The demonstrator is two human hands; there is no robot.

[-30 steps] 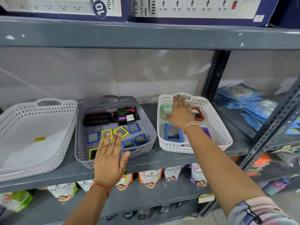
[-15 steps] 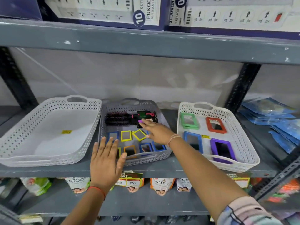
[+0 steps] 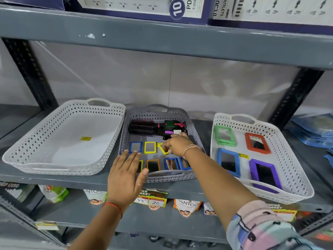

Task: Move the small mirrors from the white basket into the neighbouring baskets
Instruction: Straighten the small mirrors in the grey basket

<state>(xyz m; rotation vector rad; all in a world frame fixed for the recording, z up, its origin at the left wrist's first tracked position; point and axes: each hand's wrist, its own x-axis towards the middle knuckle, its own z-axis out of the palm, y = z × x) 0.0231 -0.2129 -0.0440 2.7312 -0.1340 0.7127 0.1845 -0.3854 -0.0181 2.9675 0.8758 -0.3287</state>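
A: Take the grey basket (image 3: 193,134) in the middle of the shelf (image 3: 54,179) as the marker. What lies in it?

B: A black hairbrush (image 3: 144,126) along its back wall, then small mirrors: a blue-framed mirror (image 3: 135,147), a yellow-framed mirror (image 3: 150,147) beside it, and a tilted yellow mirror (image 3: 163,148) just right of that. Nearer the front rim sit an orange-framed mirror (image 3: 153,165) and two more blue ones, partly under the forearm.

A: And the hands?

B: The right hand (image 3: 177,144) is inside the grey basket, its fingertips touching the tilted yellow mirror; whether it is pinching the frame or only resting on it, I cannot tell. The left hand (image 3: 126,175) is spread flat, fingers straight, over the basket's front left corner, holding nothing.

A: To either side?

B: Left of the grey basket, a large white basket (image 3: 111,141). Right of it, a smaller white basket (image 3: 292,159) with green, red, blue and purple mirrors.
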